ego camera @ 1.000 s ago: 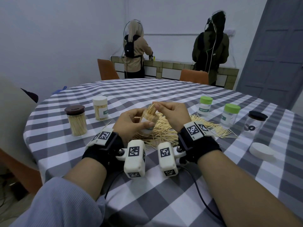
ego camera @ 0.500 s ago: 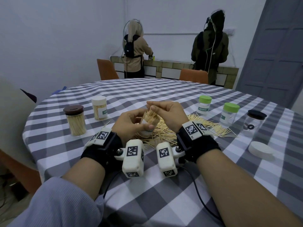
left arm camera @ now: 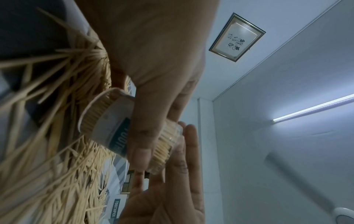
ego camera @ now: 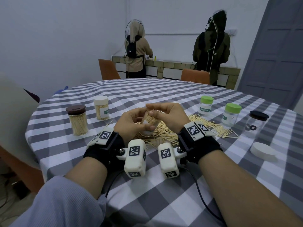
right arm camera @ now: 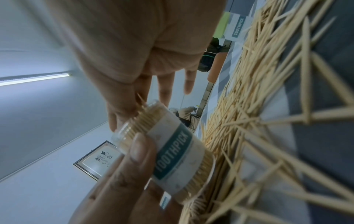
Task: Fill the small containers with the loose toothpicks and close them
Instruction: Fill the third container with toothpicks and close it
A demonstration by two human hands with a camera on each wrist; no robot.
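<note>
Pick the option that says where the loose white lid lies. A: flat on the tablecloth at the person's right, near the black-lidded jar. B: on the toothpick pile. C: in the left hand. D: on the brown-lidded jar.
A: the white lid lies flat on the tablecloth, nearer the person than the black-lidded jar, touched by neither hand.
</note>
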